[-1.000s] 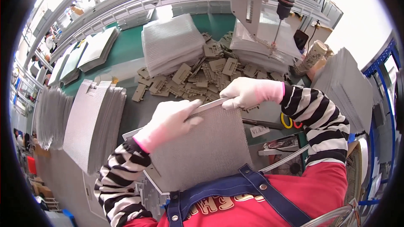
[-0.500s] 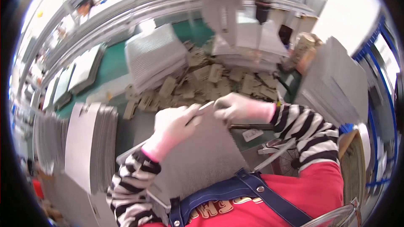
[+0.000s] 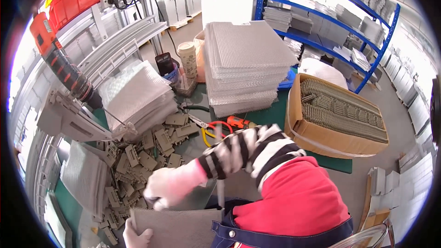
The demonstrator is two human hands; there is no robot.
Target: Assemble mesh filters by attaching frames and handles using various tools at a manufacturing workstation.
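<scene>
A grey mesh sheet (image 3: pixel 179 227) lies in front of me at the lower edge, against my apron. My left hand (image 3: pixel 136 235), in a white glove, grips its left corner with the thumb on top. My gloved right hand (image 3: pixel 172 186) is just above the sheet's far edge, its fingers curled and slightly blurred. Whatever those fingers may hold is hidden. Beyond both hands spreads a loose heap of grey-beige plastic clips (image 3: pixel 133 160).
Stacks of mesh sheets (image 3: pixel 250 50) stand ahead and on the left. An orange-black power screwdriver (image 3: pixel 64 64) hangs at upper left. Scissors (image 3: pixel 198 121), red-yellow pliers (image 3: pixel 216 131) and a cup (image 3: pixel 187 59) lie or stand nearby. A carton of metal parts (image 3: pixel 317 142) sits right.
The view has swung to the right, bringing the carton and blue shelves into sight. My hands, close together at the sheet's far edge before, are now apart; the left holds a corner.
</scene>
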